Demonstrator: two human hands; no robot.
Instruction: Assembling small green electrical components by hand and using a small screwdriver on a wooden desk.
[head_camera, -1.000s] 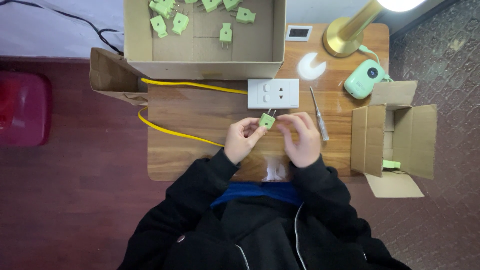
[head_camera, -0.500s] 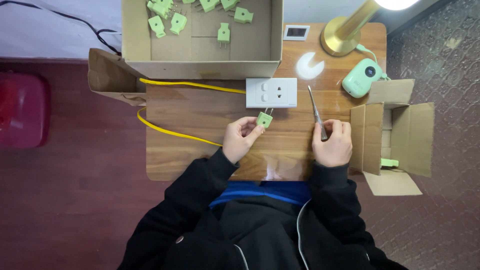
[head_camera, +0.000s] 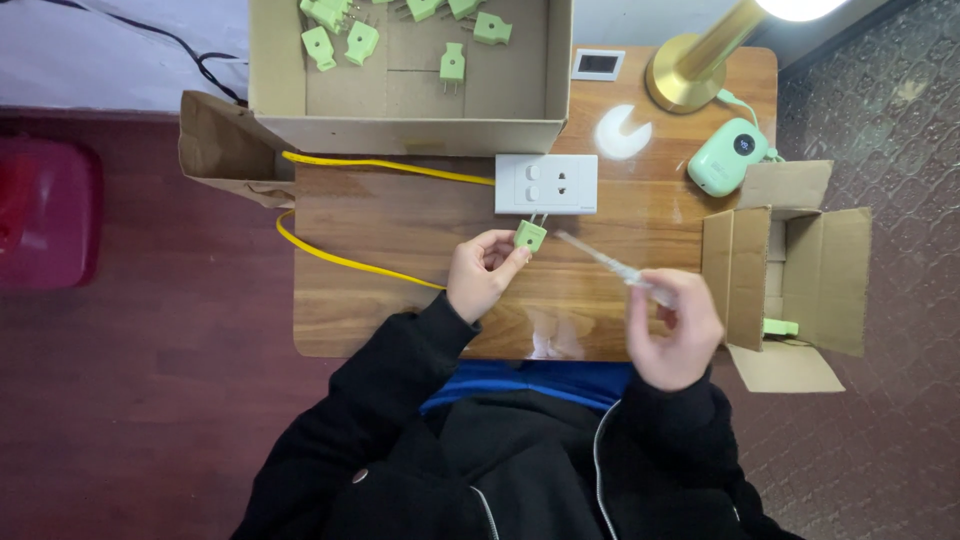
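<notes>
Socket (head_camera: 547, 184) just beyond held plug (head_camera: 530, 236)

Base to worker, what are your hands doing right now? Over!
Left hand pinching green plug, prongs toward white socket. Right hand holding slim tool, tip toward plug. Nothing between them.

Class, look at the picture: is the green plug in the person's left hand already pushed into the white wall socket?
No. The green plug sits just below the white socket, prongs still showing.
</notes>
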